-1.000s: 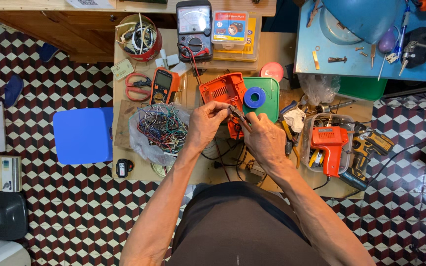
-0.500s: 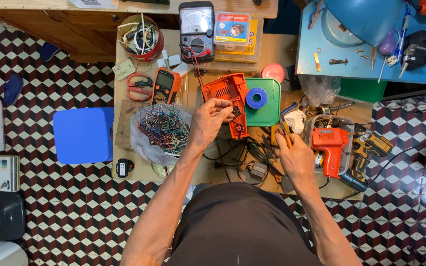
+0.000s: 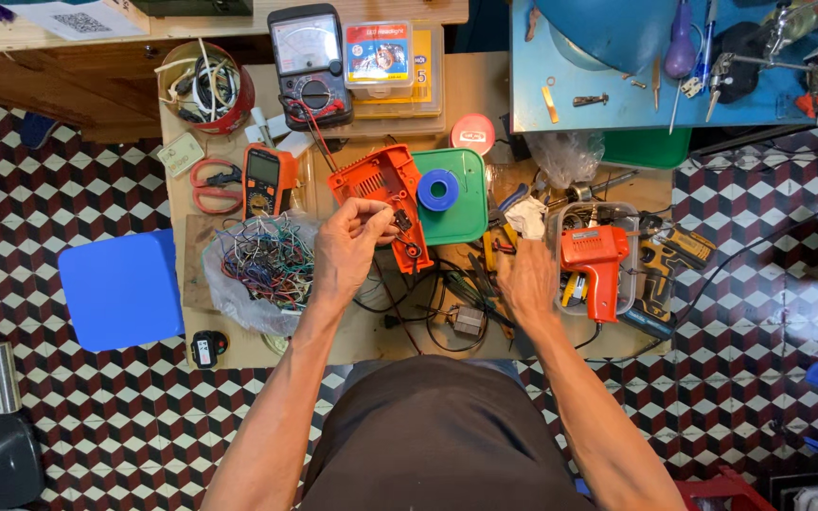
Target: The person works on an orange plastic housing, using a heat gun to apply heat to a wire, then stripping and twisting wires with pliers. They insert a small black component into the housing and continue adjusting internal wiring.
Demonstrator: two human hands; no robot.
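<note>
**A:** Wooden bench [image 3: 485, 90] is packed. Biggest thing near the hands is that orange plastic housing [image 3: 381, 194], lying mid-table just left of the green box [image 3: 461, 213].

**B:** Yeah, the left hand [image 3: 347, 248] rests on its near edge, fingertips pinching a small black part with wires. Bag of coloured wires [image 3: 267, 265] sits just left of it.

**A:** Right hand [image 3: 528, 276]?

**B:** Flat, fingers loosely together, reaching among the pliers beside the orange soldering gun [image 3: 596, 267]. Holding nothing, from what I can see.
</note>
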